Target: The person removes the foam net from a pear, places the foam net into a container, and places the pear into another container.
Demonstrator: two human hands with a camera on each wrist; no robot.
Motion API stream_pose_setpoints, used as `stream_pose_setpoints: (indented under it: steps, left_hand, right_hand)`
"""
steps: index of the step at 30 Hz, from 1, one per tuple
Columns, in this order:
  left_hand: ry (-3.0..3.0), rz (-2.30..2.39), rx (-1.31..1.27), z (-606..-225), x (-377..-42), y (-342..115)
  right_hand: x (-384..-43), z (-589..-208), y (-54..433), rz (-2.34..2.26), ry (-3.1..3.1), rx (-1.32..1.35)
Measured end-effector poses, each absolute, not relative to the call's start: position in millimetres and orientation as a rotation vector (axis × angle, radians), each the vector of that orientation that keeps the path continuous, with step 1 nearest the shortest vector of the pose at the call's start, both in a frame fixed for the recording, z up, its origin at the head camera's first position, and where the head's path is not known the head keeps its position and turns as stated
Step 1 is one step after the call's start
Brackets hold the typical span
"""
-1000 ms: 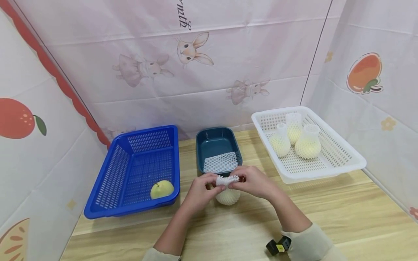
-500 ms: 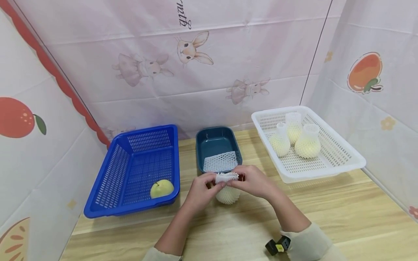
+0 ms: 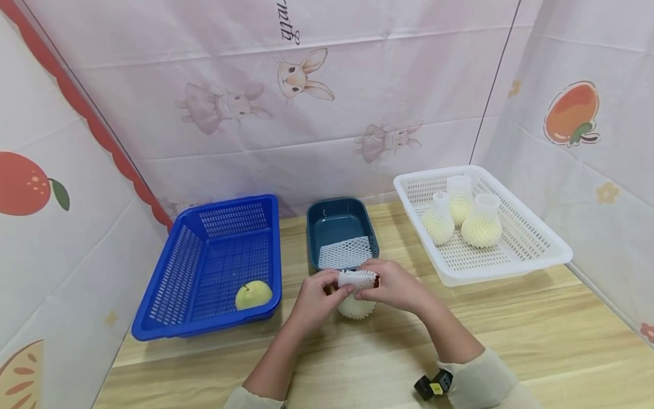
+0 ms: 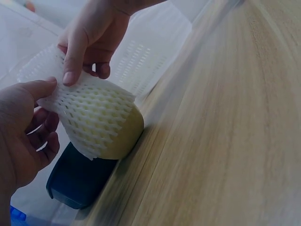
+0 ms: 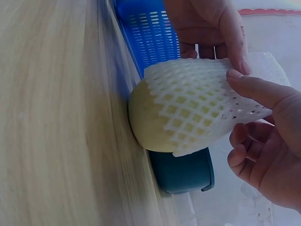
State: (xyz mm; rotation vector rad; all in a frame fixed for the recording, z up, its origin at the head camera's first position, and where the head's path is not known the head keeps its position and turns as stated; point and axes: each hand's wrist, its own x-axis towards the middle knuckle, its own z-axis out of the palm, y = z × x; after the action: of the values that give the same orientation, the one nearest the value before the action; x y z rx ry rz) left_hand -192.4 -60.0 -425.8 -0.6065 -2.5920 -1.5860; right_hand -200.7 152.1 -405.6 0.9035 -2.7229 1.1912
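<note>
Hands (image 3: 315,300) pinching white foam net (image 5: 193,99), long axis upright, neck upward (pale fruit (image 5: 146,121) within, bare at base)

The head view is bright, with sheen on the table (image 3: 365,366) toward 6 o'clock. The 2 wrist views look dimmer.

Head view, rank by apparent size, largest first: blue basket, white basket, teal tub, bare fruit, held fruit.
1. Blue basket, white basket: too close to rank
2. Teal tub
3. Bare fruit, held fruit: unsure, the latter's partly covered
</note>
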Motion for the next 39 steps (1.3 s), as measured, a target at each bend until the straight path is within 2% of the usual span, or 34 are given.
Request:
stream_pose_setpoints:
  steps: [11,26,39]
  left_hand:
    - [-2.573,-1.654,-0.607,-423.3,-193.2,-62.2]
    - [-2.702,-1.46,-0.721,-430.6,-197.5,-65.3]
    - [-2.655,-1.53,-0.654,-428.8,-196.0,-64.0]
  right_hand:
    - [-200.1,-405.9,150.2,1.153,-2.611,0.958]
    - [-197.7,-401.0,152.2,1.181,-2.645,0.881]
    - [-197.0,-399.4,153.9,1.281,-2.698,0.804]
